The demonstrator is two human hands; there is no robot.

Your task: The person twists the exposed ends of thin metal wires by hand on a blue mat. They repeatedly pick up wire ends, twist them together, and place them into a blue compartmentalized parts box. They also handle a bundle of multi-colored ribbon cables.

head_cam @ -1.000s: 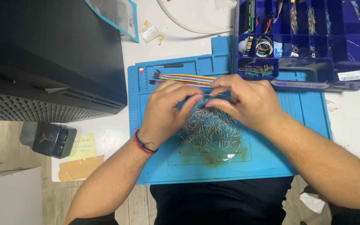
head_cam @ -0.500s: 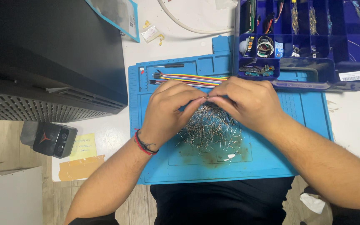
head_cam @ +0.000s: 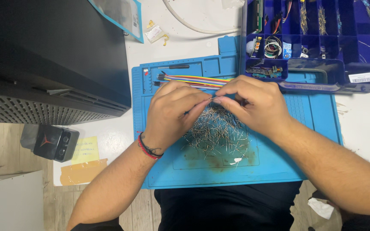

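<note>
Meanwhile both hands have barely shifted over the pile of thin metal leads on the blue mat, left hand and right hand fingers pinching one lead between them.

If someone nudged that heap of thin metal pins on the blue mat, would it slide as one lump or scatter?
The heap of thin metal pins would probably scatter: the pieces lie loose and criss-crossed. Each looks very light, since the left hand and right hand pinch one between fingertips. On the flat blue mat, strays may roll.
</note>
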